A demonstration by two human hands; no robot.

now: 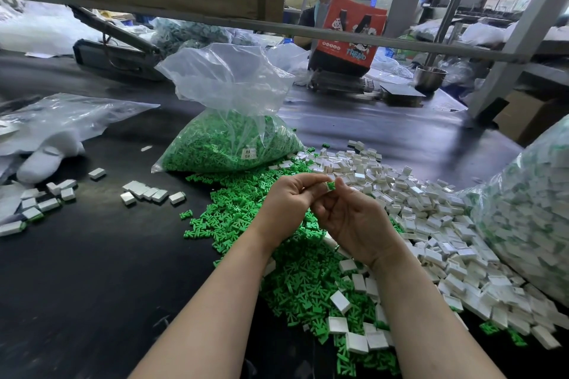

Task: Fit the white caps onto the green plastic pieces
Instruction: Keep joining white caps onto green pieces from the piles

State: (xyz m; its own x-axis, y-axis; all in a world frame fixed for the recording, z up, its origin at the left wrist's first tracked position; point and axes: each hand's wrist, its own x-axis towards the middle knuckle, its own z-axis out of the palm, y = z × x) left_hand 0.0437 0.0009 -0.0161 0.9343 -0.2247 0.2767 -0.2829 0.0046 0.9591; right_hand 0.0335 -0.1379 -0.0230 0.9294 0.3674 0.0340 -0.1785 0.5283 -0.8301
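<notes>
Head view: both hands raised over dark tabletop (92, 271). Left hand (284, 203) and right hand (351, 218) pinch one green piece (331, 185) between fingertips, likely aligning it; no cap visible on it. Green pile (277, 224) and white caps (431, 224) lie close below, within easy reach.

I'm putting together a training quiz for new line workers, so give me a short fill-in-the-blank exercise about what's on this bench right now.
1. Both hands meet above the piles, the left hand and right hand pinching one small ____ piece between their fingers.
2. The loose white caps lie to the ____ of the loose green pieces.
3. The clear bag standing behind the piles is filled with ____ pieces.

Missing words: green; right; green
</notes>
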